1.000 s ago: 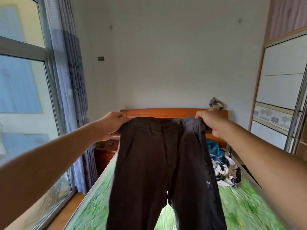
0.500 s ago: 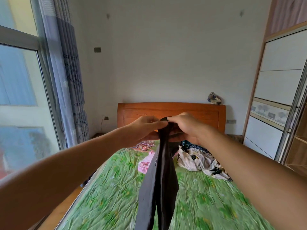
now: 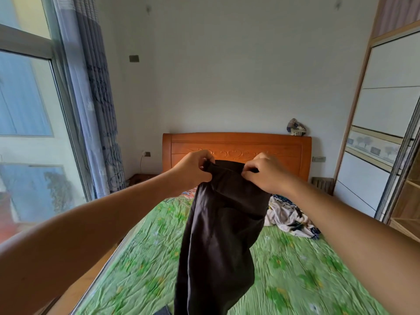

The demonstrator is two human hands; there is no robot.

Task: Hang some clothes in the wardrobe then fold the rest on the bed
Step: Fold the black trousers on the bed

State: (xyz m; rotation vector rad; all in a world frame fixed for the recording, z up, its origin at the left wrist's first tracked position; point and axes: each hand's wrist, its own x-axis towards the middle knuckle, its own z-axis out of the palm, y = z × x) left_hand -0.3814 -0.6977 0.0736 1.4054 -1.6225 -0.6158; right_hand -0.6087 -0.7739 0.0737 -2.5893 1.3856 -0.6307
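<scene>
Dark brown trousers (image 3: 218, 242) hang in the air above the bed (image 3: 295, 269), folded lengthwise with one leg over the other. My left hand (image 3: 193, 169) pinches the waistband at its left end. At the right end my right hand (image 3: 263, 171) grips the same waistband. Both hands are held up in front of the orange wooden headboard (image 3: 236, 146). The trouser legs run down out of the bottom of the frame.
A crumpled heap of white and blue clothes (image 3: 291, 214) lies on the green sheet near the headboard, with a pink garment (image 3: 188, 193) behind the trousers. The wardrobe (image 3: 386, 123) stands at the right. A window and curtain (image 3: 95, 105) line the left wall.
A second ago the trousers were spread wide by the waistband. My hands then met, folding them in half, and have now drawn slightly apart along the folded waistband.
</scene>
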